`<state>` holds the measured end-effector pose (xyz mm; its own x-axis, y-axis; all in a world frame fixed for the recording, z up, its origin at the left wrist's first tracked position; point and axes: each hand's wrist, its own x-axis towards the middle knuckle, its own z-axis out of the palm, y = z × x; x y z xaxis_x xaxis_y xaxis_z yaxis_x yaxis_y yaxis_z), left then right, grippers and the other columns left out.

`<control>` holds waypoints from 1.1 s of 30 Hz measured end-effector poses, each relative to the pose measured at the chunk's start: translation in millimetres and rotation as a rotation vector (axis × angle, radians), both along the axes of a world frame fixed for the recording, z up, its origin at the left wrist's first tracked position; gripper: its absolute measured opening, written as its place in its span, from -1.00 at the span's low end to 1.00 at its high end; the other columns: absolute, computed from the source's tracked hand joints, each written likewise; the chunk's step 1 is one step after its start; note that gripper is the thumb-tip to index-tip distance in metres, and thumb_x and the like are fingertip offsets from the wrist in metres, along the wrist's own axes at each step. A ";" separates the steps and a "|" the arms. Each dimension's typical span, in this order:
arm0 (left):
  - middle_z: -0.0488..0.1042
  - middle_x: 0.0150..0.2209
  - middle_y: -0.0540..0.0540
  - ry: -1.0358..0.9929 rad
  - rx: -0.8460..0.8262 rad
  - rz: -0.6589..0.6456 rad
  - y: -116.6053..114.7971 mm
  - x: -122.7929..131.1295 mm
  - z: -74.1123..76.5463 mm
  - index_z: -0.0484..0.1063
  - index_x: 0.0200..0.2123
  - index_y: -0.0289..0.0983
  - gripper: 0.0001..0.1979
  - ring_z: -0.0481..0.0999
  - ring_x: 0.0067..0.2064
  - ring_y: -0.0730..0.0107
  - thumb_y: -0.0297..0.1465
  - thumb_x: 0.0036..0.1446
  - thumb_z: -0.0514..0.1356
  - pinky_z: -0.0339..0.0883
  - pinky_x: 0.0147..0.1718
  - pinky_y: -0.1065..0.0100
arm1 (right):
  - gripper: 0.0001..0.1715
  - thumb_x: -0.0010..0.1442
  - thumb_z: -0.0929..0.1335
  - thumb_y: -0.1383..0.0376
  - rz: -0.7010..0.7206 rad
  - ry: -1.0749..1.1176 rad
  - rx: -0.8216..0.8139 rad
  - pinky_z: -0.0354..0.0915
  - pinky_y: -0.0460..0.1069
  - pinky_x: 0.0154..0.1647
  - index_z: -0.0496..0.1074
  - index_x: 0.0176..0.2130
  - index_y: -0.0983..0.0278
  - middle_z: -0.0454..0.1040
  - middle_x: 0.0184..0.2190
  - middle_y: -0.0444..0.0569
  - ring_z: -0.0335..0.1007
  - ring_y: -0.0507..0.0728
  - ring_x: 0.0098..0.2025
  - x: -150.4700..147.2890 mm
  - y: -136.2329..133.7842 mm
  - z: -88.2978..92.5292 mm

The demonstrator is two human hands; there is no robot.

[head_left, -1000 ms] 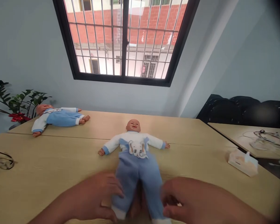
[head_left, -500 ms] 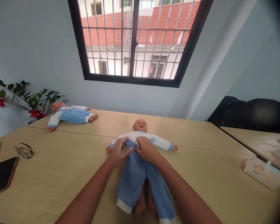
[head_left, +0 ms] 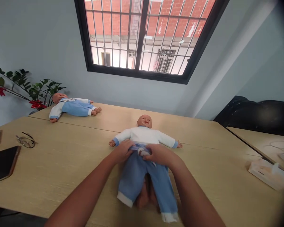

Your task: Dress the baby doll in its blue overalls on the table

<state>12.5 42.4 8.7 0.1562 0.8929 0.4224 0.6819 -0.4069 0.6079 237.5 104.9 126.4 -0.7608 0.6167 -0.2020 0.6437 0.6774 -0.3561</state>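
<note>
Fingers of the left hand (head_left: 123,152) and right hand (head_left: 159,154) pinch the top of the blue trousers (head_left: 133,176). The doll's (head_left: 144,121) white shirt (head_left: 145,135) lies just beyond those fingertips.

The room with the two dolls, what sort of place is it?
Maybe a training or meeting room: pale tables pushed together, what look like black chairs, and a barred window.
</note>
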 end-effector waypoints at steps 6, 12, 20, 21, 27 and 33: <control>0.55 -0.08 -0.21 -0.138 -0.008 0.143 -1.1 6.4 -3.3 0.44 -0.02 -0.24 -0.74 0.48 -0.01 0.07 -0.30 0.35 0.05 0.34 0.06 0.06 | -0.48 0.11 0.53 -0.07 0.174 0.200 -0.101 0.32 0.08 -0.09 0.48 -0.13 0.23 0.58 -0.08 0.07 0.47 0.30 -0.06 -14.1 -13.7 -0.5; 0.58 -0.23 -0.09 -0.279 -0.164 -0.026 -14.0 2.3 10.6 0.49 -0.04 -0.28 -0.64 0.51 -0.25 0.24 -0.13 0.32 0.13 0.34 -0.28 0.33 | -0.70 0.21 0.40 0.29 0.212 0.260 -0.231 0.37 0.10 -0.05 0.54 -0.03 0.16 0.63 -0.07 -0.02 0.50 0.26 -0.12 -9.0 -15.6 4.0; 0.54 -0.38 -0.04 -0.413 -0.424 -0.221 -24.4 -8.8 17.2 0.61 -0.26 -0.29 -0.61 0.42 -0.37 0.34 -0.10 0.30 0.17 0.27 -0.38 0.36 | -0.75 0.34 0.33 0.17 0.228 0.356 -0.308 0.39 0.11 0.04 0.56 -0.14 0.22 0.65 -0.10 -0.02 0.51 0.24 -0.07 -7.6 3.0 -5.0; 0.59 -0.29 -0.07 -0.500 -0.388 -0.189 -23.0 -8.2 15.4 0.62 -0.17 -0.28 -0.61 0.48 -0.29 0.31 -0.09 0.31 0.18 0.34 -0.30 0.34 | -0.71 0.34 0.34 0.11 0.205 0.393 -0.349 0.39 0.12 0.05 0.55 -0.11 0.24 0.64 -0.08 0.00 0.51 0.24 -0.05 -7.1 5.5 -6.4; 0.64 -0.02 -0.24 -1.076 -0.313 -0.094 -15.5 5.7 7.8 0.58 0.04 -0.30 -0.41 0.59 0.03 0.03 0.04 0.15 0.29 0.42 0.08 0.10 | -0.47 0.22 0.48 -0.03 0.095 0.406 -0.573 0.37 0.13 0.14 0.54 0.02 0.26 0.62 0.01 0.03 0.51 0.24 0.02 0.3 17.1 -10.4; 0.62 0.03 -0.19 -0.861 -0.592 -0.358 -32.0 4.5 16.6 0.58 0.07 -0.24 -0.35 0.58 0.05 -0.06 0.02 0.01 0.44 0.46 0.02 0.10 | -0.46 0.12 0.56 -0.04 0.038 0.634 -0.754 0.38 0.07 0.08 0.56 -0.07 0.27 0.64 -0.11 -0.01 0.53 0.18 -0.08 5.5 30.9 -30.1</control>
<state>17.0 10.4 25.3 0.3049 0.9518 0.0345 -0.1624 0.0162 0.9866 243.0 135.8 96.3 -0.8805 0.4672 -0.0801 0.1667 0.1469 -0.9750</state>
